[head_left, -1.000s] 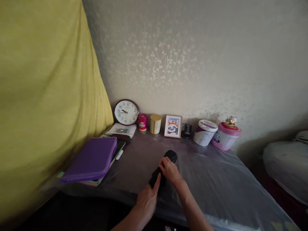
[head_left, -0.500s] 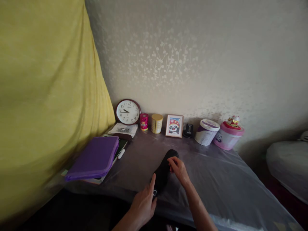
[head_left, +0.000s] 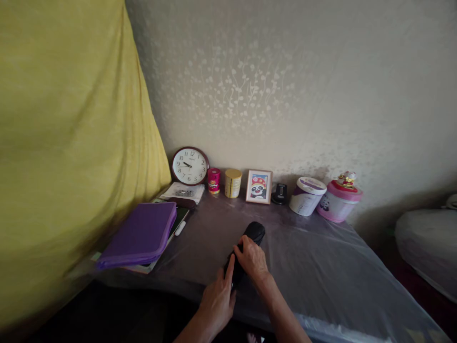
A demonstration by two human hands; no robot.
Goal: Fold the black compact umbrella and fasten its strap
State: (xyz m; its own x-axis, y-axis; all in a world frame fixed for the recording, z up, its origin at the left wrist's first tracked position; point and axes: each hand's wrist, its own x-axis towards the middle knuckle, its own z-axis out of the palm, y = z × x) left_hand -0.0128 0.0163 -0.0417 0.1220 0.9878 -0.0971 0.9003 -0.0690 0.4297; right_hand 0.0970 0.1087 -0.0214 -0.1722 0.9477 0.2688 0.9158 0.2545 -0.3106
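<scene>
A long black case-like object (head_left: 253,232) lies on the table, which is covered with clear plastic sheet (head_left: 321,257). My right hand (head_left: 253,258) rests on the object's middle with its fingers curled over it. My left hand (head_left: 218,301) touches the near end, its forefinger stretched along the object's left side. The object's near half is hidden under both hands.
A purple zip folder (head_left: 141,234) lies on papers at the left, below a yellow curtain (head_left: 64,143). Along the wall stand a clock (head_left: 189,166), a red tin (head_left: 213,180), a gold tin (head_left: 232,183), a panda picture (head_left: 259,186), a white tub (head_left: 306,196) and a pink tub (head_left: 339,201). A bed (head_left: 424,238) is at the right.
My right hand has slid back from the object's far end to its middle. My left hand has moved up closer along the near end.
</scene>
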